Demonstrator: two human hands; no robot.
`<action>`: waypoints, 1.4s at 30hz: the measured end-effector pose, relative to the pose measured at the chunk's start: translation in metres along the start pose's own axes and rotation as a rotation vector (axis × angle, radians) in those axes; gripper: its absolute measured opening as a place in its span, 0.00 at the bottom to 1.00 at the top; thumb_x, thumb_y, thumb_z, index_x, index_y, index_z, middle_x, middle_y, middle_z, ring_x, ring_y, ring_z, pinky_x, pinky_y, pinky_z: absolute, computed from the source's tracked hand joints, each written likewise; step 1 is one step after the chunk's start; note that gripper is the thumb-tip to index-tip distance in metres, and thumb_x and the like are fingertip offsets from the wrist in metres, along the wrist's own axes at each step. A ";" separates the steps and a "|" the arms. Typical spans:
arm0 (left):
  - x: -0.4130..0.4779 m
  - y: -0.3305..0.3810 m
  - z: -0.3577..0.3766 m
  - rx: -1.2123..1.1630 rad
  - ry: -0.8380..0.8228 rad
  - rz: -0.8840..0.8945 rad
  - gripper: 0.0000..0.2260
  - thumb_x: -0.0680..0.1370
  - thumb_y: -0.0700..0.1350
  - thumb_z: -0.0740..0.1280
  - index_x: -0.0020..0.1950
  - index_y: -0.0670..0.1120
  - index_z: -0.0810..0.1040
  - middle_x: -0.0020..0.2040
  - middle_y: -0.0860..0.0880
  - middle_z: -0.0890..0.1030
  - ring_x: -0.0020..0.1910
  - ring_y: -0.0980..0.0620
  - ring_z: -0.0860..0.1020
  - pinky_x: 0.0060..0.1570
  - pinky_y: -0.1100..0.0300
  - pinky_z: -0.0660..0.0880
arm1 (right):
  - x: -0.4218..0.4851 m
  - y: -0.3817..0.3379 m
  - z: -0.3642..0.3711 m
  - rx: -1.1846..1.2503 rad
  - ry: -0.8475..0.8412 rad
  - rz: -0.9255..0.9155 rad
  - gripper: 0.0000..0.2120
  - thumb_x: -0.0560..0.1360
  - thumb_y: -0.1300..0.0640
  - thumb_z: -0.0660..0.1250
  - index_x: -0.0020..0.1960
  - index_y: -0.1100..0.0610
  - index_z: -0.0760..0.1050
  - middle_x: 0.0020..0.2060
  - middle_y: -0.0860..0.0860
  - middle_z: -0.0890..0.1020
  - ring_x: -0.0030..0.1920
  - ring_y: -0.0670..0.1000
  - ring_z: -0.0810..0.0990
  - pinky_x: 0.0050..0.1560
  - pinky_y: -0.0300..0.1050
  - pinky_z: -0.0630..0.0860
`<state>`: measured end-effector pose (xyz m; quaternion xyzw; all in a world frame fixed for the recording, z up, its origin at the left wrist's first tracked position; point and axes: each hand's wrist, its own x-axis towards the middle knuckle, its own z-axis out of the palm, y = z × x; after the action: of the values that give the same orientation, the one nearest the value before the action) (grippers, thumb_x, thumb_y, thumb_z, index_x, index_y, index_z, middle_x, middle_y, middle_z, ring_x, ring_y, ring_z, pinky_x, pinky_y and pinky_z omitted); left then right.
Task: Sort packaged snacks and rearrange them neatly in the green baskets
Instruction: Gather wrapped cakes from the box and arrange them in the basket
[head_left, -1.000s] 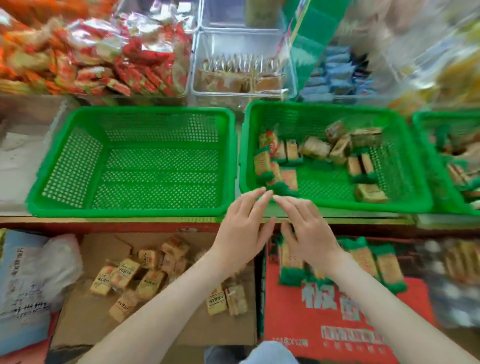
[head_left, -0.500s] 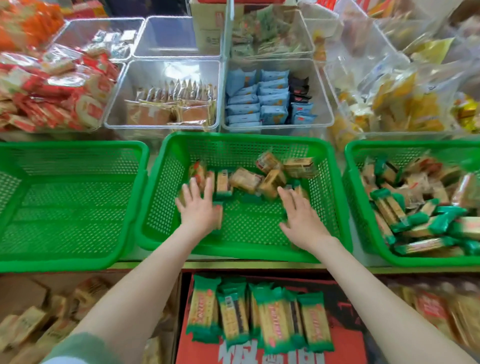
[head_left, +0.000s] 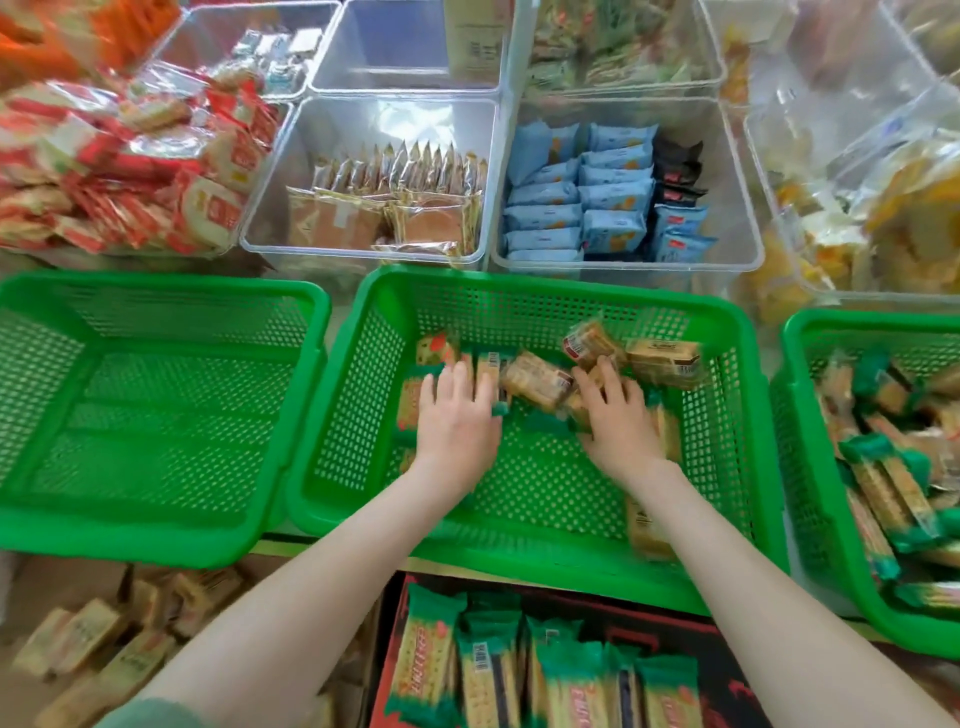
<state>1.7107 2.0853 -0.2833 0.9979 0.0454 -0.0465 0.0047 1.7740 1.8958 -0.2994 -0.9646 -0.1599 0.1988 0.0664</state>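
- Across the far half of the middle basket (head_left: 545, 283): snack packets (head_left: 535, 382), tan, film-wrapped, lying at mixed angles; one more against its near right wall.
- Inside that basket, left of centre: left hand (head_left: 457, 421), grip flat, fingers straight, pressing down on packets, nothing enclosed.
- Inside, right of centre: right hand (head_left: 621, 421), grip spread loosely over packets, no pinch visible.
- Judged light, slick and crinkly, contents brittle; best taken by the long edges, several squared together, without squeezing.

Basket (head_left: 519, 283) under left hand (head_left: 457, 421), right hand (head_left: 618, 423): green perforated plastic, slight gloss. Snack packets (head_left: 535, 382) between hands: shiny film wrap. Bins (head_left: 363, 252) beyond hands: clear smooth plastic.
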 end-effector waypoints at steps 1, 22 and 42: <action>0.009 0.004 0.001 0.001 0.028 0.093 0.28 0.77 0.49 0.66 0.75 0.45 0.64 0.74 0.36 0.62 0.73 0.37 0.62 0.71 0.41 0.56 | 0.001 0.002 0.000 -0.027 0.014 -0.013 0.39 0.77 0.56 0.67 0.79 0.49 0.46 0.78 0.53 0.45 0.74 0.64 0.52 0.70 0.61 0.61; 0.031 0.005 0.001 0.029 0.322 0.438 0.34 0.59 0.32 0.70 0.66 0.44 0.77 0.48 0.38 0.77 0.46 0.38 0.76 0.53 0.44 0.70 | -0.009 -0.009 -0.022 -0.288 0.134 -0.168 0.37 0.71 0.52 0.70 0.75 0.52 0.58 0.73 0.52 0.63 0.76 0.58 0.52 0.73 0.61 0.46; -0.194 -0.145 -0.081 -0.418 0.386 -0.054 0.28 0.70 0.47 0.76 0.68 0.42 0.74 0.47 0.42 0.73 0.46 0.42 0.72 0.47 0.49 0.73 | -0.171 -0.225 -0.037 0.794 0.125 -0.258 0.21 0.72 0.44 0.72 0.52 0.53 0.64 0.42 0.47 0.75 0.41 0.44 0.75 0.38 0.35 0.70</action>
<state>1.5130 2.2135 -0.1857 0.9641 0.0807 0.1548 0.2002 1.5769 2.0474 -0.1610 -0.8463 -0.1862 0.1760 0.4670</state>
